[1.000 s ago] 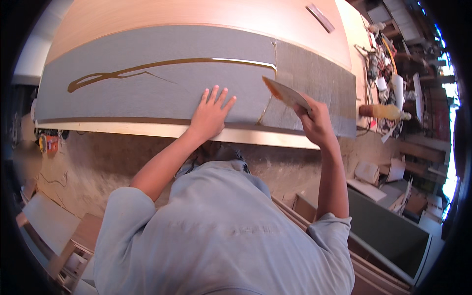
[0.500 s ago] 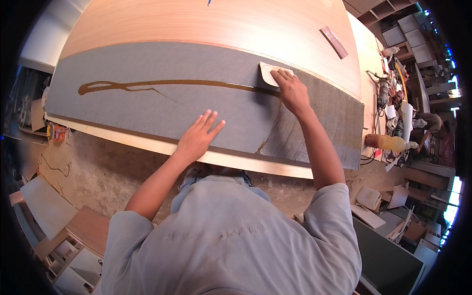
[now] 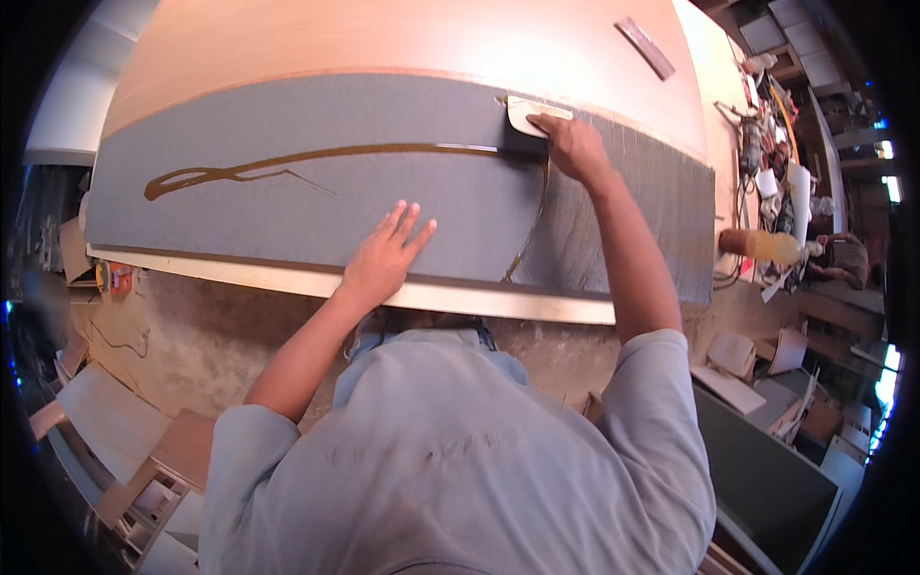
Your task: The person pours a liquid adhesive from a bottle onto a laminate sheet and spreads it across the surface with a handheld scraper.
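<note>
scraper [image 3: 523, 116] juts leftward from gripping right hand [image 3: 578, 149]; splayed left hand [image 3: 381, 258] touches grey panel [image 3: 278, 218].

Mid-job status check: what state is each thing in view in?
Left hand: fingers spread, resting on the panel
Right hand: gripping the spreader
Spreader: held near the panel's far edge
Gray panel: right end coated, streaky
Brown streak: glossy, unspread
Bottle: amber; standing or lying, can't tell
Reddish-brown bar: lying flat
</note>
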### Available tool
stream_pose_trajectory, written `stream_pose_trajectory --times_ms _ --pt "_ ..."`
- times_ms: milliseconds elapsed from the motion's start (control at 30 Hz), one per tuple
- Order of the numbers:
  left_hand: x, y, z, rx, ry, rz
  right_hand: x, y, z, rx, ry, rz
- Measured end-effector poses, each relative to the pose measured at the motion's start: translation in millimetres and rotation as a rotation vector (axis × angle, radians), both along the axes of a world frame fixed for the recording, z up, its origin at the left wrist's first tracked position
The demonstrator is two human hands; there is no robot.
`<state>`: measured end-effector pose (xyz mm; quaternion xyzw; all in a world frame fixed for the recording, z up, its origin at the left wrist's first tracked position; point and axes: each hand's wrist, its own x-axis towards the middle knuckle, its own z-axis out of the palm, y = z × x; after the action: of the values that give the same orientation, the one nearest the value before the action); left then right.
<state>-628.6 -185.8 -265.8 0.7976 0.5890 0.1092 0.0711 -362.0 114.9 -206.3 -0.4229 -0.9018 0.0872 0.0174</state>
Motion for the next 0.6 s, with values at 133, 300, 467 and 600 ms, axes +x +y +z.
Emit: stream_pose_trajectory --times_ms 133,300,467,600 --pt "-5 4 -1 0.03 0.048 -0.031 20 -53 15 -0.19 -0.116 0.024" --pt "-6 9 8 -0.001 0.007 -0.065 33 -187 36 -0.222 -0.085 -0.011" --pt "-7 11 -11 0.112 0.032 -0.064 16 -261 49 -0.267 -0.061 -0.096" --pt "-8 11 -11 0.073 -0.006 -0.058 9 -270 87 -0.388 0.173 -0.098"
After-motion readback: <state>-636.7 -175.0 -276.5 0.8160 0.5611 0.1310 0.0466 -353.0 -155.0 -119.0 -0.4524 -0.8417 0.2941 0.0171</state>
